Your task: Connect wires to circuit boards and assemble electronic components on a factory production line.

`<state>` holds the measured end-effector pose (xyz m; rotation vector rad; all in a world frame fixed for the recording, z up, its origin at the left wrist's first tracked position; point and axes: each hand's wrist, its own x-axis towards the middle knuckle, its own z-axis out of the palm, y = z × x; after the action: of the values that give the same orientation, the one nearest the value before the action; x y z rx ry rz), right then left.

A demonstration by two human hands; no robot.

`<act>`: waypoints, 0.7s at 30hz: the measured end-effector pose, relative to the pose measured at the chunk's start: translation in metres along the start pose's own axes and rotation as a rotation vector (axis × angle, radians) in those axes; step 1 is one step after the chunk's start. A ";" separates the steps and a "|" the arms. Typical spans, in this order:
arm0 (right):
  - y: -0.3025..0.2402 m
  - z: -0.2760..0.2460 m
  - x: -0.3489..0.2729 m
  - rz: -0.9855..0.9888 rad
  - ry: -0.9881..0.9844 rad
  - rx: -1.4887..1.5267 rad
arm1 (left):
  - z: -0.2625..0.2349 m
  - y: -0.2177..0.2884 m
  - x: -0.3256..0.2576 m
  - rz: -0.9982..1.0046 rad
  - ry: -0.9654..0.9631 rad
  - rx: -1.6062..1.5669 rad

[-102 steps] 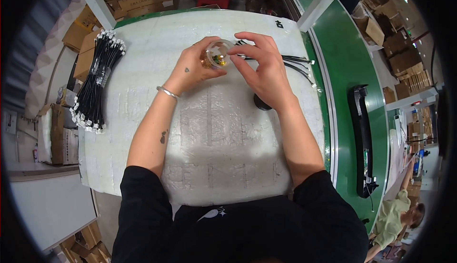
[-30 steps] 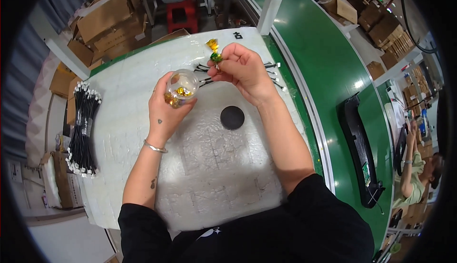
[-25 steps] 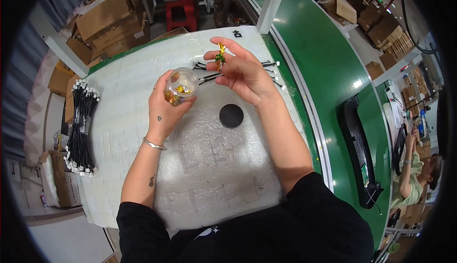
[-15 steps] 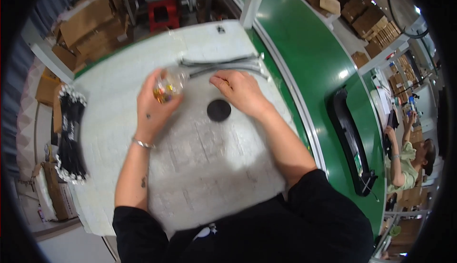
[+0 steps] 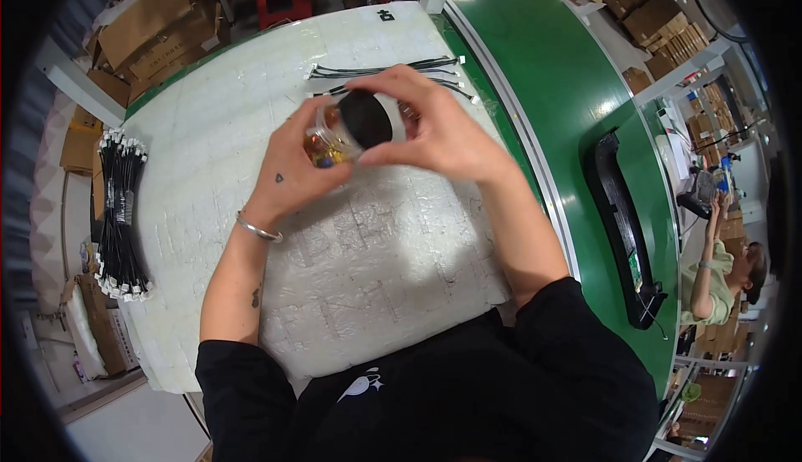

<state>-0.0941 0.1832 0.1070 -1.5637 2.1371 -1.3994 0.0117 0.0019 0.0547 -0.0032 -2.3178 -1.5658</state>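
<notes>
Lid (image 5: pixel 365 119), earlier lying on the table (image 5: pixel 376 253) right of the jar (image 5: pixel 329 143), now stands raised in the right hand (image 5: pixel 439 132) at the jar's mouth.

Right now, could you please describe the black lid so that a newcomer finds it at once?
Above the white tabletop, the right hand holds the black lid at the mouth of a clear jar gripped by the left hand. Unlike the see-through jar and the thin cables beyond, it is a dark, round disc.
</notes>
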 end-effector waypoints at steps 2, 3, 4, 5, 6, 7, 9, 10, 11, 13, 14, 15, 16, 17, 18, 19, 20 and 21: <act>-0.006 0.004 -0.002 -0.047 0.037 -0.074 | 0.000 0.016 -0.001 -0.024 -0.061 -0.019; -0.006 0.000 0.000 -0.105 -0.007 -0.070 | -0.002 0.019 0.001 -0.061 -0.110 -0.006; -0.007 -0.003 -0.002 -0.160 -0.049 -0.061 | -0.003 0.024 0.001 -0.103 -0.161 0.010; -0.016 -0.015 -0.003 -0.156 -0.145 -0.040 | -0.004 0.035 0.005 -0.138 -0.252 0.022; -0.014 -0.012 -0.006 -0.189 -0.164 -0.020 | -0.006 0.037 0.003 -0.168 -0.294 -0.085; -0.015 -0.015 -0.008 -0.209 -0.171 -0.033 | -0.006 0.037 0.004 -0.173 -0.357 -0.206; -0.022 -0.007 -0.007 -0.261 -0.213 -0.007 | -0.024 0.014 -0.005 -0.139 -0.505 -0.315; -0.023 -0.004 -0.005 -0.342 -0.214 0.021 | -0.033 -0.015 -0.021 -0.121 -0.456 -0.435; -0.019 -0.003 -0.008 -0.443 -0.215 0.091 | -0.027 -0.017 -0.020 -0.086 -0.562 -0.485; -0.022 0.006 -0.017 -0.558 -0.241 0.158 | -0.019 -0.015 -0.018 -0.133 -0.598 -0.359; -0.025 0.006 -0.025 -0.575 -0.171 0.010 | -0.011 -0.009 -0.015 -0.147 -0.598 -0.287; -0.034 0.006 -0.030 -0.445 -0.125 -0.237 | -0.006 -0.002 -0.013 -0.164 -0.573 -0.201; -0.038 0.000 -0.035 -0.414 -0.107 -0.266 | 0.002 0.004 -0.010 -0.178 -0.537 -0.119; -0.044 -0.003 -0.034 -0.181 -0.098 -0.278 | 0.003 0.014 -0.007 -0.193 -0.483 -0.018; -0.046 -0.005 -0.032 0.047 -0.089 -0.283 | 0.006 0.024 -0.003 -0.205 -0.421 0.081; -0.032 0.011 -0.020 0.082 0.091 -0.335 | 0.000 0.032 -0.002 -0.218 -0.342 0.188; -0.030 0.009 -0.017 0.072 0.097 -0.336 | -0.005 0.034 0.000 -0.239 -0.254 0.288; -0.030 0.006 -0.009 0.149 0.052 -0.304 | -0.011 0.037 0.002 -0.258 -0.154 0.386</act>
<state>-0.0660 0.1862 0.1223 -1.4342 2.5358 -1.1230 0.0200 0.0058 0.0921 0.2881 -2.8004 -1.2333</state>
